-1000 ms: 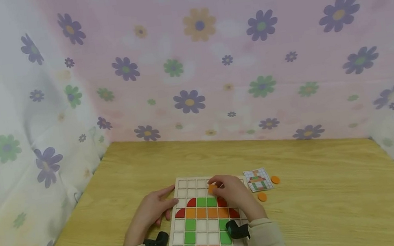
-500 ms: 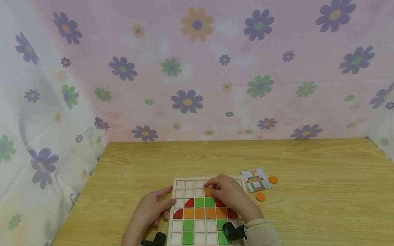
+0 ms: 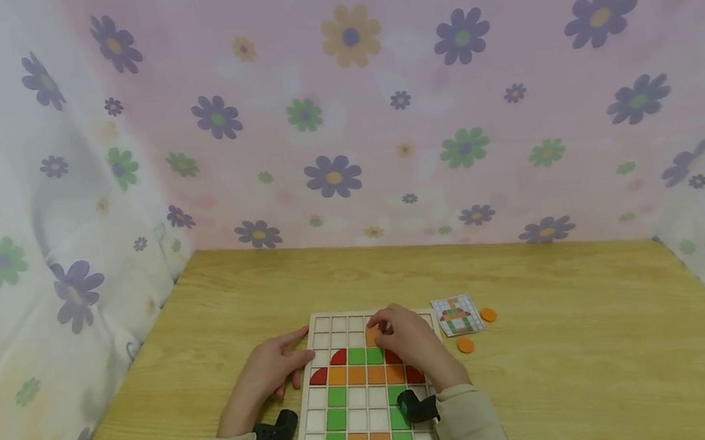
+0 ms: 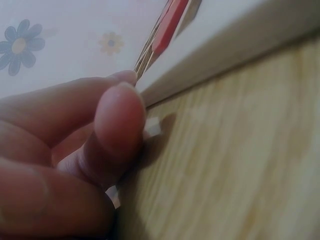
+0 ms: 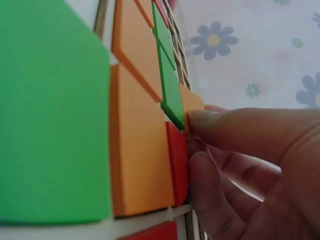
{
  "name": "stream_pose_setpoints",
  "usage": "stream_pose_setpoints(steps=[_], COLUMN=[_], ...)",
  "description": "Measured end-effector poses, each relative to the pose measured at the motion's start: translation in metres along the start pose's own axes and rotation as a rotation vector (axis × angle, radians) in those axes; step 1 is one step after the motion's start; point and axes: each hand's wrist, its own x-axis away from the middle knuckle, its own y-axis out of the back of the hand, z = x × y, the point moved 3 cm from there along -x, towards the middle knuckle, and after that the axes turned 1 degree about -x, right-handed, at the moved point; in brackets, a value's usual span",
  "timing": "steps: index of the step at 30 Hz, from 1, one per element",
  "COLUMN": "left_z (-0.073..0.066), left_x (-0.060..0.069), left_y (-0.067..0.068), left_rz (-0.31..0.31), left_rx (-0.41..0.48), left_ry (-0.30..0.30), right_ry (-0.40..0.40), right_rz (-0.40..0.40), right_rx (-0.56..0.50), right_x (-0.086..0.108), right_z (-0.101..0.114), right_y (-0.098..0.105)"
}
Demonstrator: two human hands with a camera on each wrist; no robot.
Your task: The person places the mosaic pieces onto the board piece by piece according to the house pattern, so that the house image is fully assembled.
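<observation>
A wooden grid board [image 3: 316, 422] lies on the table in the head view, with green, orange and red tiles in some of its cells. My right hand [image 3: 409, 338] is over the board's upper part and pinches an orange square tile [image 3: 372, 336] just above the green pair. The right wrist view shows the thumb [image 5: 230, 127] on that orange tile [image 5: 191, 102], which sits in or against its cell; how deep I cannot tell. My left hand [image 3: 268, 370] touches the board's left edge, its thumb [image 4: 120, 115] against the side.
Right of the board lies a small pattern card [image 3: 458, 315] with a printed coloured figure. Two orange round discs [image 3: 488, 315] lie near it. Flowered cloth [image 3: 343, 140] walls off the back and sides of the wooden table [image 3: 572, 340].
The right hand has lowered the orange tile slightly leftward to the cell above the green pair. The left hand stays at the board's edge. The view has shifted a little.
</observation>
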Motion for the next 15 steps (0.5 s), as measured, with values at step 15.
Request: stream_pose_setpoints(steps=[15], left_z=[-0.0018], left_x=[0.0023], left_y=[0.0010], left_rz=[-0.006], left_rx=[-0.014], left_ry=[0.016], right_ry=[-0.042], right_rz=[0.030], right_rx=[-0.014], right_x=[0.0042], right_z=[0.0065], right_y=[0.0015])
